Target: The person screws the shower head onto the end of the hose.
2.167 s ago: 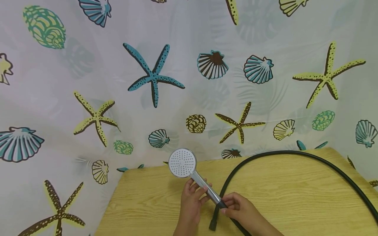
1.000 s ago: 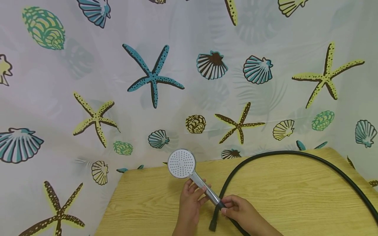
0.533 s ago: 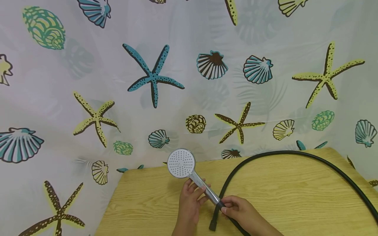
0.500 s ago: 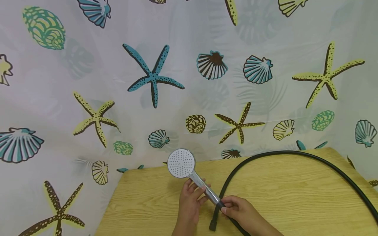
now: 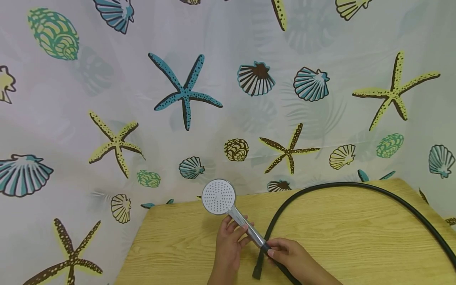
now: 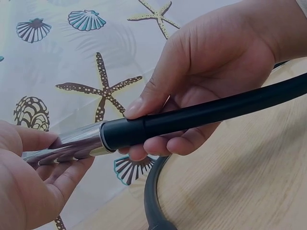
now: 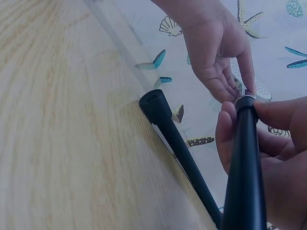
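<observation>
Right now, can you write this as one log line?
left hand: grips handle | right hand: grips hose | hose: meets handle | loose end: unattached

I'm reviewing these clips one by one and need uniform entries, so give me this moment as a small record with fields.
Left hand: holds the shower head by its chrome handle
Right hand: pinches the black collar at the handle's lower end
Joint: collar meets handle; tightness cannot be told
Black hose: arcs across, leaving the head view at its right edge
Free hose end: attached to nothing
Surface: wood-grain tabletop
Backdrop: white sheet printed with starfish and shells
</observation>
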Tool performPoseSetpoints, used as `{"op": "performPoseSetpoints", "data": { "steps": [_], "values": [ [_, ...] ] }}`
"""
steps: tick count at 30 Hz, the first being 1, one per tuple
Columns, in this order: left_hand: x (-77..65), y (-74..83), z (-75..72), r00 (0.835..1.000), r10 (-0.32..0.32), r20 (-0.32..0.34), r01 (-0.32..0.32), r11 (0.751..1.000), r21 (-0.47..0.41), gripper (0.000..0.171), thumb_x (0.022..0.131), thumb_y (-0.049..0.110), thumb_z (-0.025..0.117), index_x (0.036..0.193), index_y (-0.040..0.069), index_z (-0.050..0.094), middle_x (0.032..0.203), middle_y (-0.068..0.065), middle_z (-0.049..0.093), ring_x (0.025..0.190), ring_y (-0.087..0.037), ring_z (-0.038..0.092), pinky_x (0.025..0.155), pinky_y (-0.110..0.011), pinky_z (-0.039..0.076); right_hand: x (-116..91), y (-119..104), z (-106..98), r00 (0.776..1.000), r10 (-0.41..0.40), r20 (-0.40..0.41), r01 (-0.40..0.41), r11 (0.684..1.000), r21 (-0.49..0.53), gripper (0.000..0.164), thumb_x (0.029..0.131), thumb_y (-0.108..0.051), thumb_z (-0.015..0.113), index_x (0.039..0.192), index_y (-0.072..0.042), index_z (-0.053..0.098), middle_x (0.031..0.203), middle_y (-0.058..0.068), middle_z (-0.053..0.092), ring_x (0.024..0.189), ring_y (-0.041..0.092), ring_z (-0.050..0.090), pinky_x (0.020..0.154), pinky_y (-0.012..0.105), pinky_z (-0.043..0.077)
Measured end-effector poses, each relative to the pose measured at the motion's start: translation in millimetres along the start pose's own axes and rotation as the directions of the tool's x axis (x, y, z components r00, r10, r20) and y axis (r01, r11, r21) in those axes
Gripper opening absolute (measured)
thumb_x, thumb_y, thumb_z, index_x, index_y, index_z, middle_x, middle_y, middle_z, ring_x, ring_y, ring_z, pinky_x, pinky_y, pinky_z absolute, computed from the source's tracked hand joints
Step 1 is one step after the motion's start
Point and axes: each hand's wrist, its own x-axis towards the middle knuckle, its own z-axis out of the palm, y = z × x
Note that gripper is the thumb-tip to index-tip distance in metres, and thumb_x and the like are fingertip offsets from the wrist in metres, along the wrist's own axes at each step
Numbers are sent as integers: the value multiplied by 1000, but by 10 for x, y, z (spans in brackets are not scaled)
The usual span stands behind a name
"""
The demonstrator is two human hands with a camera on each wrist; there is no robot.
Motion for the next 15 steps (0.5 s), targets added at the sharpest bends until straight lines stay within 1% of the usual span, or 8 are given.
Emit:
{"op": "performPoseSetpoints", "data": {
  "steps": [5,11,15],
  "values": [
    [1,8,-2,1000,0,-2,0,1000,1,66,93,1,67,151,6,37,128,-9,65,106,-21,72,87,-35,63,6,1,-4,1000,-16,23,15,1000,12,44,104,-22,55,134,12,55,120,21,67,106,28,69,88,24,60],
    [12,7,-7,1000,-4,-5,4,1000,0,64,93,2,67,150,7,39,128,-8,65,105,-20,72,88,-36,63,20,13,-9,998,-35,49,33,999,31,43,105,-19,53,134,13,54,114,19,69,101,23,69,85,27,62],
    [20,-4,-7,1000,-1,-5,1,1000,4,64,93,2,67,150,7,39,128,-8,65,106,-21,72,87,-36,63,17,16,-11,997,-50,67,47,998,44,40,106,-16,51,133,13,55,115,19,69,99,19,69,84,27,62]
  ]
}}
